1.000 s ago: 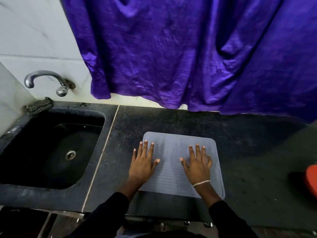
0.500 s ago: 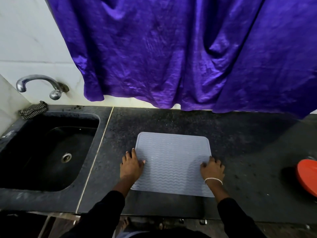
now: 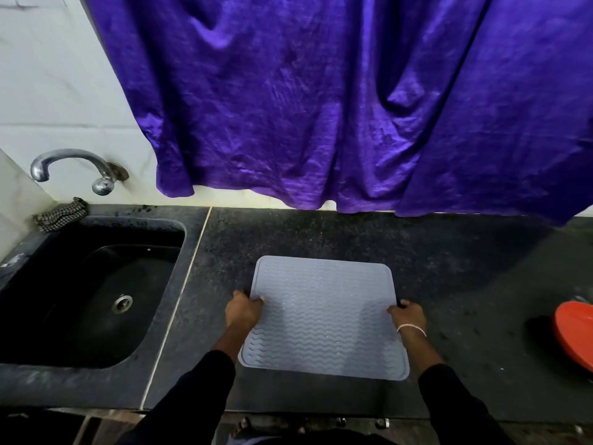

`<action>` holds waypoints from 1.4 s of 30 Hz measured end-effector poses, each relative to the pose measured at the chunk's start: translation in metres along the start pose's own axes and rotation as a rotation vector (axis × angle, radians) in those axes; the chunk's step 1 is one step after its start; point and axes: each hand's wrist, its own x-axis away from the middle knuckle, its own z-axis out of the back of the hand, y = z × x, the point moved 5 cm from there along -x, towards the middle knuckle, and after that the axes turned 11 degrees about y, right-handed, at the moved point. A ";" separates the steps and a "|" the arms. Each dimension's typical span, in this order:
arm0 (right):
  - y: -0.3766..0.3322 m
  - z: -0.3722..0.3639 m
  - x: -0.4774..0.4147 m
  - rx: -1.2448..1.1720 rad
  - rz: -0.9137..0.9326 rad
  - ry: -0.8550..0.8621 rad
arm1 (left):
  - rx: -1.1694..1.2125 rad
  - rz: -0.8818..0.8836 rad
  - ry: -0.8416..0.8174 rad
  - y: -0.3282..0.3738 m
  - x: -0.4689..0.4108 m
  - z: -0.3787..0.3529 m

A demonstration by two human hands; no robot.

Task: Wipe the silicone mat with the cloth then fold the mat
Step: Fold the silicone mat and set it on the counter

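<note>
Mat (image 3: 324, 319): grey, wave-ribbed, laid flat on the dark counter (image 3: 449, 284) just right of the sink (image 3: 96, 293), its near edge close to the counter's front. No fold or crease is seen in it.

Step in hand, judged: the mat is being taken up by its two sides, either to square it on the counter or to begin the fold. Whether wiping has been done cannot be told. A checked cloth (image 3: 61, 214) is seen bunched at the far left corner of the sink rim, below the tap (image 3: 73, 168), well apart from both hands.

Grip: the left hand (image 3: 244, 311) is closed on the mat's left edge, thumb laid on the upper face, fingers curled under or against the rim; the edge looks slightly lifted there. The right hand (image 3: 407, 316) is closed on the right edge at about the same height, its fingers tucked against the rim; how far they pass beneath is hidden.

Next move, judged: if wiping remains, one hand must be released and sent far left for the cloth. If folding is intended, both edges are to be raised together and one side carried over the other, corners matched. Silicone is limp and springy, so the fold is likely to need pressing down.

A red object (image 3: 576, 334) is cut off by the frame's right edge.
</note>
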 end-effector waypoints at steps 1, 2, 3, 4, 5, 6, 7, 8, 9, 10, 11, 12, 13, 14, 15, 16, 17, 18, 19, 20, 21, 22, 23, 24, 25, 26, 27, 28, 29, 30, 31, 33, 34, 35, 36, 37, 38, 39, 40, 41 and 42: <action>0.000 0.001 0.000 -0.019 -0.010 0.001 | 0.032 0.013 -0.005 -0.002 -0.001 0.001; 0.000 0.001 0.000 -0.026 -0.011 -0.001 | 0.048 0.017 -0.015 -0.003 -0.002 0.001; -0.001 0.001 0.001 -0.028 -0.004 -0.006 | 0.053 0.018 -0.026 -0.004 -0.002 0.001; -0.002 0.001 0.002 -0.033 0.002 -0.009 | 0.055 0.016 -0.039 -0.004 -0.002 0.001; -0.003 0.001 0.003 -0.042 0.006 -0.008 | 0.060 0.016 -0.055 -0.005 -0.002 0.000; -0.005 0.002 0.003 -0.053 0.010 -0.007 | 0.070 0.019 -0.071 -0.004 -0.003 -0.001; -0.006 0.002 0.003 -0.069 0.015 -0.009 | 0.081 0.026 -0.090 -0.004 -0.003 -0.002; -0.009 0.002 0.003 -0.086 0.018 -0.018 | 0.097 0.033 -0.111 -0.003 -0.003 -0.003; -0.011 0.002 0.003 -0.098 0.023 -0.035 | 0.113 0.037 -0.131 -0.002 -0.002 -0.004; -0.015 0.001 0.003 -0.101 0.033 -0.059 | 0.125 0.031 -0.146 0.000 -0.002 -0.004; -0.018 0.001 0.004 -0.098 0.050 -0.085 | 0.132 0.020 -0.155 0.002 -0.001 -0.005; -0.022 0.001 0.005 -0.093 0.069 -0.110 | 0.135 0.007 -0.156 0.003 -0.001 -0.005; -0.026 0.000 0.007 -0.089 0.085 -0.133 | 0.140 -0.002 -0.152 0.005 -0.002 -0.005; -0.029 0.000 0.008 -0.082 0.096 -0.150 | 0.148 -0.007 -0.147 0.006 -0.002 -0.005; -0.031 0.001 0.010 -0.075 0.104 -0.161 | 0.159 -0.010 -0.146 0.007 -0.003 -0.005; -0.034 0.001 0.011 -0.070 0.109 -0.170 | 0.177 -0.012 -0.149 0.009 -0.004 -0.005; -0.036 0.001 0.013 -0.071 0.111 -0.181 | 0.204 -0.010 -0.157 0.010 -0.004 -0.004; -0.039 0.002 0.014 -0.076 0.110 -0.189 | 0.232 -0.004 -0.166 0.012 -0.004 -0.004; -0.041 0.002 0.016 -0.083 0.108 -0.193 | 0.254 -0.001 -0.173 0.013 -0.005 -0.004; -0.045 0.002 0.019 -0.093 0.107 -0.194 | 0.267 0.000 -0.176 0.015 -0.005 -0.003; -0.048 0.002 0.020 -0.109 0.107 -0.196 | 0.278 -0.001 -0.178 0.017 -0.006 -0.003; -0.051 0.001 0.022 -0.128 0.105 -0.202 | 0.288 -0.003 -0.183 0.019 -0.005 -0.003; -0.054 0.001 0.023 -0.148 0.101 -0.213 | 0.299 -0.005 -0.190 0.022 -0.005 -0.002; -0.057 0.000 0.025 -0.164 0.092 -0.226 | 0.311 -0.008 -0.197 0.025 -0.004 -0.002; -0.061 -0.001 0.028 -0.174 0.085 -0.239 | 0.320 -0.013 -0.204 0.028 -0.003 -0.001; -0.065 -0.002 0.030 -0.176 0.087 -0.250 | 0.327 -0.018 -0.211 0.031 -0.002 0.000; -0.068 -0.004 0.032 -0.175 0.100 -0.261 | 0.333 -0.024 -0.219 0.035 -0.001 0.001; -0.073 -0.005 0.035 -0.173 0.116 -0.274 | 0.339 -0.030 -0.229 0.039 0.000 0.002; -0.076 -0.007 0.037 -0.173 0.131 -0.285 | 0.345 -0.034 -0.239 0.042 0.001 0.003; -0.080 -0.008 0.041 -0.174 0.145 -0.294 | 0.351 -0.037 -0.249 0.045 0.001 0.003; -0.083 -0.010 0.043 -0.176 0.158 -0.299 | 0.360 -0.038 -0.260 0.047 0.002 0.003; -0.089 -0.014 0.048 -0.174 0.184 -0.313 | 0.388 -0.042 -0.278 0.053 0.005 0.003; -0.091 -0.017 0.051 -0.169 0.199 -0.327 | 0.399 -0.047 -0.282 0.056 0.006 0.002; -0.093 -0.020 0.054 -0.164 0.218 -0.342 | 0.402 -0.053 -0.283 0.059 0.008 0.002; -0.096 -0.023 0.058 -0.156 0.239 -0.353 | 0.397 -0.059 -0.285 0.062 0.009 0.002; -0.098 -0.026 0.062 -0.154 0.258 -0.360 | 0.392 -0.063 -0.294 0.065 0.011 0.002; -0.100 -0.029 0.066 -0.153 0.278 -0.365 | 0.392 -0.066 -0.308 0.068 0.013 0.001; -0.102 -0.031 0.071 -0.152 0.297 -0.369 | 0.387 -0.072 -0.320 0.072 0.016 0.000; -0.104 -0.034 0.076 -0.143 0.316 -0.373 | 0.375 -0.087 -0.323 0.075 0.019 0.000; -0.106 -0.037 0.080 -0.127 0.333 -0.381 | 0.357 -0.107 -0.319 0.079 0.021 0.000; -0.107 -0.039 0.084 -0.105 0.352 -0.385 | 0.340 -0.123 -0.314 0.082 0.023 -0.001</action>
